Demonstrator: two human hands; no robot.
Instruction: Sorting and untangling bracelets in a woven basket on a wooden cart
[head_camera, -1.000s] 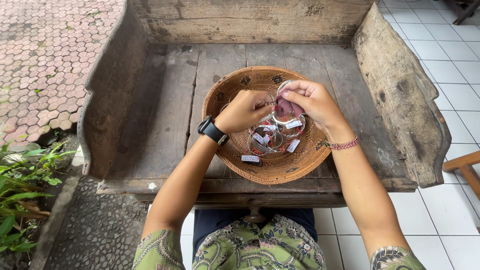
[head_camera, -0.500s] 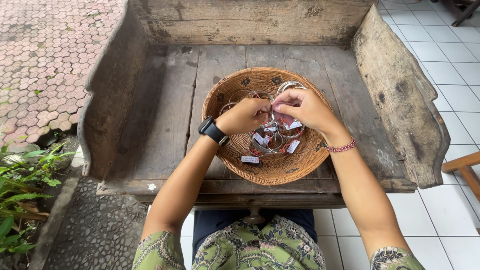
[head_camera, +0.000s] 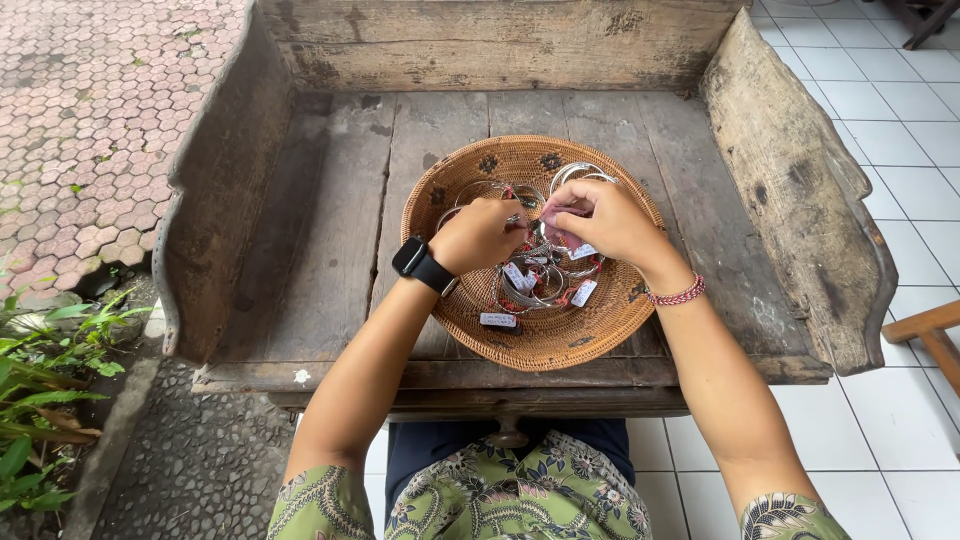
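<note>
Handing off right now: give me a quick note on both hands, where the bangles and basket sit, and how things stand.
Left hand: over the woven basket, fingers pinched on a silver bangle; black watch on that wrist.
Right hand: closed on a small pink piece next to that bangle; what it is cannot be told.
Basket sits mid-way on the old wooden bench.
Other tagged bangles lie heaped in the basket; none lie outside it.

Home patio, weathered wooden bench, white tiles, brick paving

Silver bangles (small white tags attached) heaped in round woven basket on wooden bench
</note>
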